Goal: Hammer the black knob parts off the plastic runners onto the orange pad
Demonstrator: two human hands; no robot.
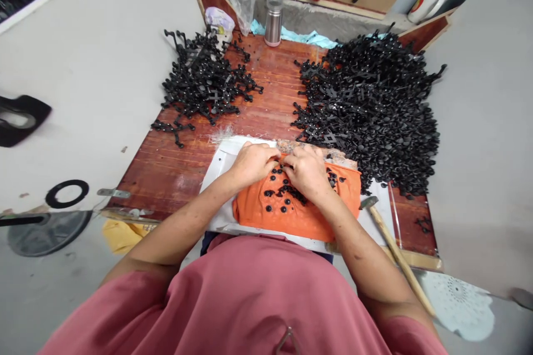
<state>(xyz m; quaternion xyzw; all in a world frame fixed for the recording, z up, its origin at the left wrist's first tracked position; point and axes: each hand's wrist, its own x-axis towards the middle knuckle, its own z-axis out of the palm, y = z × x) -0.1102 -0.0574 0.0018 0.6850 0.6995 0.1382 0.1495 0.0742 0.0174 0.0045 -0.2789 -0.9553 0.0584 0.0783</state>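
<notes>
Left hand: curls inward at the far edge of the orange cloth; cannot tell whether clamped on a piece
Right hand: curls close opposite, with grip hidden; cannot tell either
Loose black pieces: lie on the cloth, perhaps for less rolling
Large black heap: sits toward the right of the table, probably for short reaches
Hammer: overhangs the near edge, presumably for easy grasping
</notes>
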